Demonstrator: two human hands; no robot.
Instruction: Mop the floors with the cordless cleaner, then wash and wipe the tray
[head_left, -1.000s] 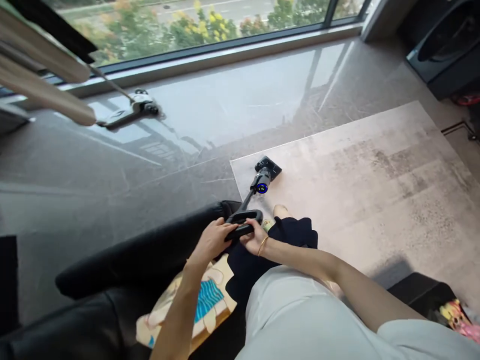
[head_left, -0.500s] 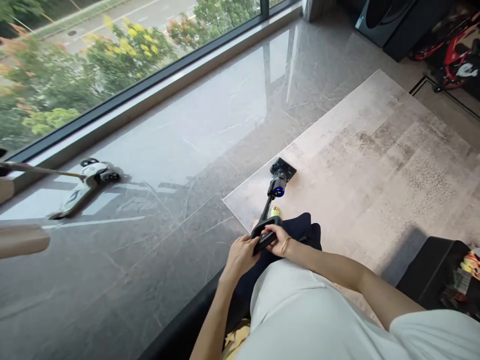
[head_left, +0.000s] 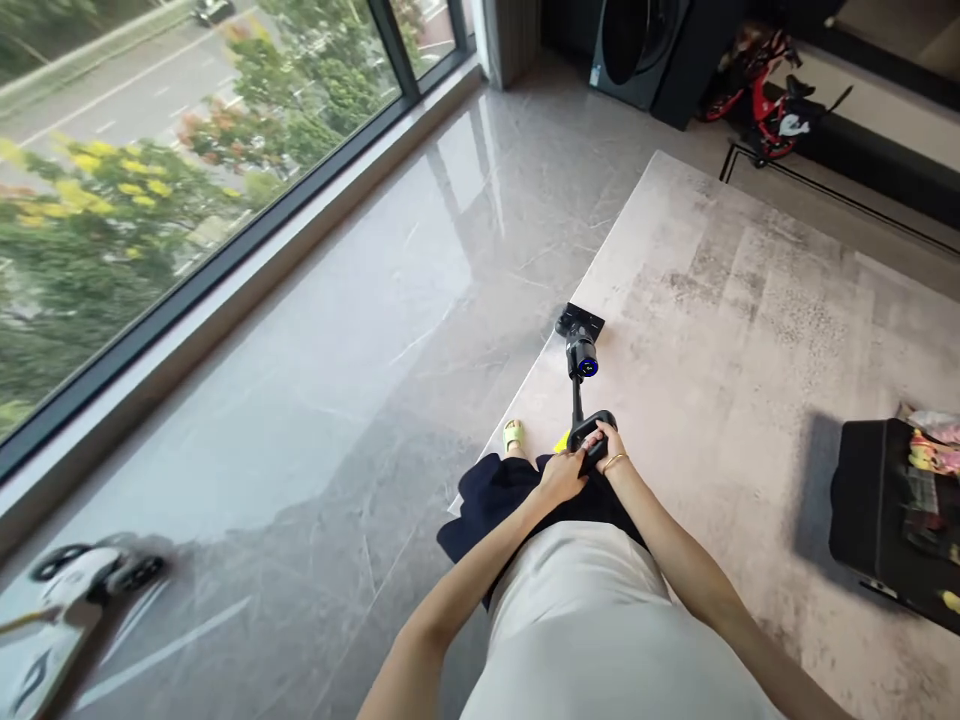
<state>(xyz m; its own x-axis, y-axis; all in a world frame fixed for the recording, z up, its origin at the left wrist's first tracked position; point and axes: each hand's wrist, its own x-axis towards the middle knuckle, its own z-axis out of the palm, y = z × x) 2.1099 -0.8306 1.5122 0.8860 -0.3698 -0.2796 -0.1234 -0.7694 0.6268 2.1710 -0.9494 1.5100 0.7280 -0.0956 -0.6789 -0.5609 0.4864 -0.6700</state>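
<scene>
An upright floor cleaner [head_left: 583, 352] with a black head, a lit blue round display and a slim black stem leans from the rug up to my waist. Its head rests on the left edge of the pale patterned rug [head_left: 697, 390]. The loop-shaped handle sits between my two hands. My left hand [head_left: 564, 478] is closed on the handle's left, lower side. On the opposite side, my right hand [head_left: 609, 445], with a gold bracelet at the wrist, has its fingers wrapped round the same loop. Below the handle, a foot in a green slipper [head_left: 513, 434] stands on the rug.
A white scooter [head_left: 86, 600] stands on the glossy grey tile floor [head_left: 330, 400] at lower left. Along the left runs a window ledge [head_left: 247, 270]. To the right is a black box [head_left: 862, 490] with items on it. A red bicycle [head_left: 769, 110] and a washing machine [head_left: 634, 45] stand behind.
The view has swung to the right. The floor cleaner has moved a little forward along the rug's edge, with both hands still on its handle. A slippered foot now shows at the left.
</scene>
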